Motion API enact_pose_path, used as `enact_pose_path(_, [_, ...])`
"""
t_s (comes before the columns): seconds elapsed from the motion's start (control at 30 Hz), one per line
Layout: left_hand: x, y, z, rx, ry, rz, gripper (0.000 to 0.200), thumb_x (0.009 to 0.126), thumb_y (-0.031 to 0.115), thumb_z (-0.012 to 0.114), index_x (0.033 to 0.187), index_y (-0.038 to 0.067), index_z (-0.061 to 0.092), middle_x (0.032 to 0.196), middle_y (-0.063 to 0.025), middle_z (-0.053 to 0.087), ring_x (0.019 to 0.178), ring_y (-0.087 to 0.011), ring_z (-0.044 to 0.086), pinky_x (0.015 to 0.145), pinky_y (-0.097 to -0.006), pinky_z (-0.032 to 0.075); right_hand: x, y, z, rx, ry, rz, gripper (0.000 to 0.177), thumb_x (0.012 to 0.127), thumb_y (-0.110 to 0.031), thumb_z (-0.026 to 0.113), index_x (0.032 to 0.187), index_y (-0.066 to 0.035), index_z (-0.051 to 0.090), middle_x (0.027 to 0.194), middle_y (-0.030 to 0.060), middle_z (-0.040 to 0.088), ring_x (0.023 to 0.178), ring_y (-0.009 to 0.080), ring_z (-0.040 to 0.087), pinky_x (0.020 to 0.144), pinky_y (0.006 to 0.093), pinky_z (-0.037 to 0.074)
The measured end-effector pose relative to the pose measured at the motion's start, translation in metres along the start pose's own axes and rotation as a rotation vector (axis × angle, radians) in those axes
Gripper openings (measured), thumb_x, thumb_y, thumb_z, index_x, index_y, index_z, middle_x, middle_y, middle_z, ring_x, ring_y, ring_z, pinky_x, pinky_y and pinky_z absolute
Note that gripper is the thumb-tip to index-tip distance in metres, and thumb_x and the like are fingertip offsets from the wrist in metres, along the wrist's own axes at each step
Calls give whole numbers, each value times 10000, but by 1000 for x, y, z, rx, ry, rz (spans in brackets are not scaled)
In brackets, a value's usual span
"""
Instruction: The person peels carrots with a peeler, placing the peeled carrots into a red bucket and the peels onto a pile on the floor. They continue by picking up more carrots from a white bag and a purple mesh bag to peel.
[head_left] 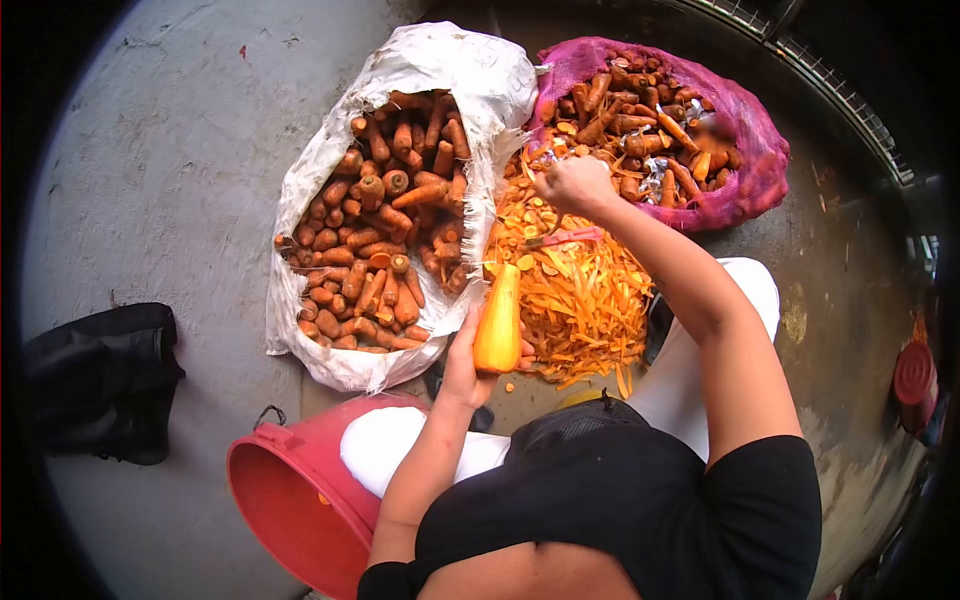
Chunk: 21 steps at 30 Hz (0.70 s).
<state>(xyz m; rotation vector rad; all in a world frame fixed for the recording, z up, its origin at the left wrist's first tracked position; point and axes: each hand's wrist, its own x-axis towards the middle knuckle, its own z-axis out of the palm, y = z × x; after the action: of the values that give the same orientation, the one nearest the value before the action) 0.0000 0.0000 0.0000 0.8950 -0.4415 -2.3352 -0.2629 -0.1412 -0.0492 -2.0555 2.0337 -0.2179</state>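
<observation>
My left hand (464, 362) is wrapped around a peeled carrot (498, 325), bright orange and held upright with its thick end toward me. Above and to the right of it, my right hand (577, 187) is closed in a fist. A thin dark piece shows below that fist, but what the fingers hold is hidden. Just under it, a pink-red handled tool (570, 237) lies over a heap of orange carrot peelings (585, 310). Cut carrot ends are mixed into the heap's upper part.
A white woven sack (462, 60) of unpeeled carrots (375, 240) lies open at left. A magenta mesh sack (765, 150) holds more carrots at the back right. Near my left leg a red bucket (300, 470) is tipped over. Black cloth (105, 380) lies on the floor far left.
</observation>
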Motion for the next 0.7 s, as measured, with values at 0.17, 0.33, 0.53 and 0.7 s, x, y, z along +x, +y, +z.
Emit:
enact_pose_path(0.17, [8, -3, 0, -48, 248, 5, 436, 996, 401, 377, 1157, 23, 525, 947, -141, 615, 797, -261, 646, 674, -380, 556, -53, -64, -25, 337, 171, -312, 470, 860, -398, 510, 525, -97, 644, 429, 88, 523, 380, 255, 521, 415, 370, 434])
enact_pose_path(0.33, [16, -7, -5, -109, 276, 9, 390, 992, 405, 386, 1190, 101, 528, 1084, -73, 616, 960, -226, 615, 770, -414, 534, -102, -95, -28, 420, 277, -690, 377, 799, -256, 599, 445, -132, 570, 413, 78, 464, 400, 273, 466, 518, 391, 379])
enact_pose_path(0.53, [14, -10, 13, -132, 370, 40, 386, 1001, 381, 372, 1208, 86, 510, 1022, -93, 627, 871, -226, 640, 705, -381, 549, -97, -89, -25, 409, 369, -671, 384, 786, -240, 601, 422, -131, 547, 401, 87, 454, 385, 268, 481, 466, 380, 388])
enact_pose_path(0.7, [-5, -14, 10, 182, 149, -10, 440, 1001, 390, 369, 1198, 17, 491, 911, -156, 631, 712, -234, 656, 567, -348, 561, -31, -24, -26, -108, 124, -276, 450, 884, -344, 445, 523, -118, 590, 471, 68, 514, 468, 208, 510, 530, 406, 409])
